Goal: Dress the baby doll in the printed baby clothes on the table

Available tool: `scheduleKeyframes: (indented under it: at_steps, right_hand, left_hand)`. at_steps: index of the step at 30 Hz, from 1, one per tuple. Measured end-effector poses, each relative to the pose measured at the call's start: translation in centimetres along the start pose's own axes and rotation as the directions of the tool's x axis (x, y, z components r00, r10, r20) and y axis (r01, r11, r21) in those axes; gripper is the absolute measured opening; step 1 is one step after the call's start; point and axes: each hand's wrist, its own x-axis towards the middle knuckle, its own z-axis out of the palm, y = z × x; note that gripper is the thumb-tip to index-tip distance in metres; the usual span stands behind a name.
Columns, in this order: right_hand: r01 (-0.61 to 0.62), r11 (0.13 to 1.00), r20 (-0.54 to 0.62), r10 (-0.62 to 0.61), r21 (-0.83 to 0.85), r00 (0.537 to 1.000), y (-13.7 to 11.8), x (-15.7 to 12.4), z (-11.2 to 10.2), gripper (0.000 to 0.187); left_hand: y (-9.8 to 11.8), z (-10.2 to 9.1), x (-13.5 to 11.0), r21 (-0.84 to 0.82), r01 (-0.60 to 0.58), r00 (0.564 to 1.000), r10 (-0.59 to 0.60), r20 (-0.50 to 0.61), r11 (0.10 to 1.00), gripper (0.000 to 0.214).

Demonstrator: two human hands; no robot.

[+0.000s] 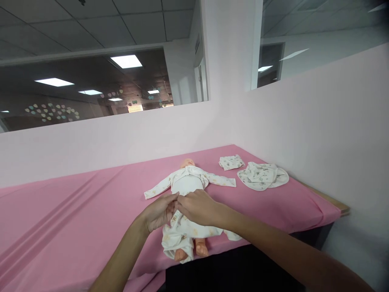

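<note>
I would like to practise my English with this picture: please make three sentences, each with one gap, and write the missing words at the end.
1. The doll lies on a sheet whose colour is ____.
2. Below the left hand and the right hand, the number of the doll's bare feet that show is ____.
3. From the person's view, the folded patterned cloth lies on the doll's ____.

Missing words: pink; two; right

Passage is open over the pink sheet left of the doll, while rightward the folded cloth and crumpled cloth obstruct the way toward the side wall, and the left hand and right hand block access over the doll's middle.
</note>
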Motion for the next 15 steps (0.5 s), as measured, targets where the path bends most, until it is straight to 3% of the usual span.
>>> scheduleKeyframes:
  at_steps: [8, 12, 15]
  right_hand:
    - [-0.207, 0.975, 0.043, 0.211, -0.077, 0.977, 0.1, 0.3, 0.3, 0.021]
    - [-0.161, 0.983, 0.071, 0.167, -0.084, 0.983, 0.4, 0.2, -0.1, 0.02]
    - [-0.102, 0.988, 0.013, 0.104, -0.115, 0.994, -0.1, 0.1, -0.3, 0.022]
  left_hand:
    - [0.2, 0.2, -0.4, -0.061, -0.012, 0.998, 0.015, 0.054, 0.998, 0.018]
    - [-0.2, 0.2, -0.2, -0.039, 0.006, 0.998, -0.004, 0.056, 0.999, 0.015]
    - [-0.8, 0.3, 0.2, -0.055, 0.014, 0.998, -0.011, 0.059, 0.998, 0.014]
